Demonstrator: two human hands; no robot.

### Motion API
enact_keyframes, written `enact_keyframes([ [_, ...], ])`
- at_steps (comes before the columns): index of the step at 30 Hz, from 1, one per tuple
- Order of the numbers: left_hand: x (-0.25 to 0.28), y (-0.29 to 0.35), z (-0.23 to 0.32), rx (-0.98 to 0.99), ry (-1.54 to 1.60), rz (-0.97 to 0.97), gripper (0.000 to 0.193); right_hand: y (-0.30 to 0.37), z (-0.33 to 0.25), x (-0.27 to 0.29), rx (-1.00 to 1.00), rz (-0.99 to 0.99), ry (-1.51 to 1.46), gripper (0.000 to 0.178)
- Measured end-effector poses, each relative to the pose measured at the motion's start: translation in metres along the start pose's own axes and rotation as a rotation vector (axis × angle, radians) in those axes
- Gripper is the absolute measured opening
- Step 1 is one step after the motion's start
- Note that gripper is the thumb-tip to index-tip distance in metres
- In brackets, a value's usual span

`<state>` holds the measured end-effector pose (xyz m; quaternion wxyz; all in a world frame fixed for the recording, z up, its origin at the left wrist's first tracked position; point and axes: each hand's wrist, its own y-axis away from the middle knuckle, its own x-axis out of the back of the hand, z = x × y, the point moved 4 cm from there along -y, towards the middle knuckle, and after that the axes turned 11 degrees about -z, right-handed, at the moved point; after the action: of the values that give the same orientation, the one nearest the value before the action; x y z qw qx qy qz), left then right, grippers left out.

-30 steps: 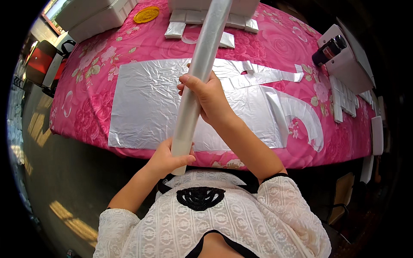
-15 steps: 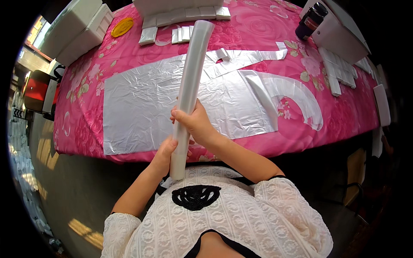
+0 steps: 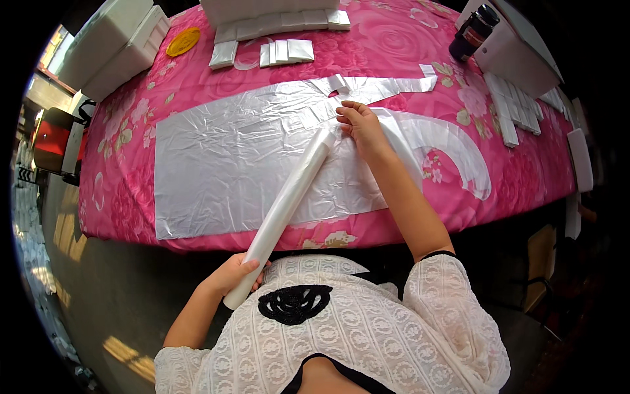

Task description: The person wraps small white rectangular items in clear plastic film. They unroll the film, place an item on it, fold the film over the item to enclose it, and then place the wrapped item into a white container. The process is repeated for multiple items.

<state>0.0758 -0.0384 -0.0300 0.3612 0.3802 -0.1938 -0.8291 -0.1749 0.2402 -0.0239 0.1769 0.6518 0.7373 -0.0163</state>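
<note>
A long roll of whitish clear plastic film [image 3: 285,200] slants from my waist up over the table. My left hand [image 3: 239,272] is wrapped round its lower end, thumb on top. My right hand [image 3: 363,131] is just beside the roll's upper end, with fingers bent and slightly apart; nothing shows clearly between them. Under both lies a wide, creased silvery plastic sheet [image 3: 203,171], spread flat on the table. A strip of the same film [image 3: 394,88] runs off its far right, and a curved translucent strip [image 3: 474,148] lies at its right end.
The table wears a pink flowered cloth [image 3: 125,190]. Small folded packets [image 3: 289,51] lie at the back, more packets [image 3: 512,108] at the right. White foam boxes [image 3: 125,52] stand at the left, a yellow disc [image 3: 183,42] by them. A dark bottle [image 3: 474,33] stands far right.
My right hand has left the roll's middle and moved up and right to its far end. The roll has tilted right and come nearer; my left hand has moved down with it.
</note>
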Motion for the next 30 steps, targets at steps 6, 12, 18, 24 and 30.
enact_keyframes([
  [6,0.003,0.0,-0.008,-0.013,-0.007,-0.013,0.057,0.017,-0.003,-0.005,-0.179,-0.244,0.424,0.03],
  [12,0.005,-0.001,-0.009,-0.006,0.012,-0.042,0.056,0.018,0.007,-0.015,-0.267,-0.523,0.388,0.025],
  [18,0.009,0.004,-0.01,-0.01,-0.086,-0.022,0.046,0.014,0.002,-0.007,-0.236,-0.392,0.393,0.019],
  [24,0.021,0.037,-0.016,0.151,-0.094,-0.039,0.034,-0.03,-0.043,0.113,0.072,0.058,0.633,0.018],
  [30,0.061,0.089,0.003,0.25,-0.277,-0.113,0.046,-0.035,-0.077,0.167,0.187,0.182,0.724,0.021],
])
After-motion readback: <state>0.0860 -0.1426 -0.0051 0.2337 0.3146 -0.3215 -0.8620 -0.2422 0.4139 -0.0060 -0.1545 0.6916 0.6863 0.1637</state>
